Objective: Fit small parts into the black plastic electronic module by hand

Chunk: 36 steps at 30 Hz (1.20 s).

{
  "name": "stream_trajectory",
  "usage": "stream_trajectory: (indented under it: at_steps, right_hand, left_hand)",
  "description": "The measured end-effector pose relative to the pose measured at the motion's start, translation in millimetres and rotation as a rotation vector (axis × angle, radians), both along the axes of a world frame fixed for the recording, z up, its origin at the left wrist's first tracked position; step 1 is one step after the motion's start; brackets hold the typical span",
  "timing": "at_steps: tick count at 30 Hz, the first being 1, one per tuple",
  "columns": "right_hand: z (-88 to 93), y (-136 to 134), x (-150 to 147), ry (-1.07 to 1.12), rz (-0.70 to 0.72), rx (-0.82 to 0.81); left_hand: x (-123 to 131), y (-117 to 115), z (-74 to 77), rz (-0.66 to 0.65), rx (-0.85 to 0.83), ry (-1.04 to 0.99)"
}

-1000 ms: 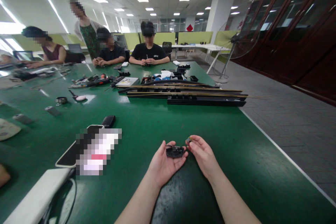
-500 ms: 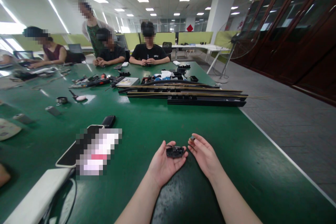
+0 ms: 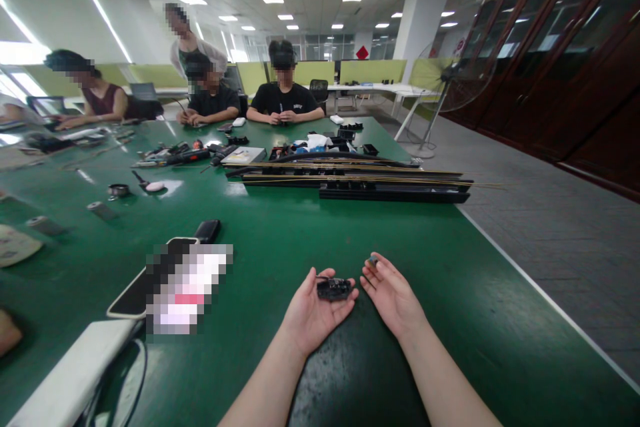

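Observation:
My left hand (image 3: pixel 317 310), palm up over the green table (image 3: pixel 260 233), cradles a small black plastic device (image 3: pixel 334 289) with its inner parts showing. The thumb and fingers curl around the device's sides. Just to the right, my right hand (image 3: pixel 393 293) pinches a tiny greenish part (image 3: pixel 373 261) between thumb and fingertips. That part is too small to name. The two hands are a little apart, and the part does not touch the device.
Long black rails with thin brass-coloured rods (image 3: pixel 395 185) lie across the table ahead. To the left are a phone (image 3: pixel 150 283), a white box-like object (image 3: pixel 70 373) with a cable, and a black object (image 3: pixel 208 231). Tools and parts lie farther back; several people sit opposite.
My right hand has shifted slightly to the right with the small part, away from the device. My left hand has stayed almost still. A standing person in the background has moved right.

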State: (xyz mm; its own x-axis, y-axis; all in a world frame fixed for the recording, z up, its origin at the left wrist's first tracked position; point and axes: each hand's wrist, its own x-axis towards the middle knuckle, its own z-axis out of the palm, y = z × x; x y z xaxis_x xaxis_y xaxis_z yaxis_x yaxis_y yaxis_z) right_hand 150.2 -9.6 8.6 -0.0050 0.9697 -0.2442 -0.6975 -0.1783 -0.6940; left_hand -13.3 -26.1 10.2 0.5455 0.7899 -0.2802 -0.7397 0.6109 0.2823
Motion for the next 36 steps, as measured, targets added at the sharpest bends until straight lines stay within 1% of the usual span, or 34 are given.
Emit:
stream_trajectory:
  at_steps: [11,23,36]
  right_hand:
    - [4.4,-0.8,-0.4,0.052,-0.008,-0.045]
    - [6.2,-1.1,-0.8,0.098,-0.006,-0.055]
    - [3.8,-0.8,-0.6,0.013,0.011,-0.03]
  left_hand:
    - [-0.1,0.3,-0.8,0.002,-0.004,-0.007]
    - [-0.4,0.9,-2.5,0.004,0.004,-0.004]
    - [-0.5,0.9,-1.9,-0.005,-0.001,-0.019]
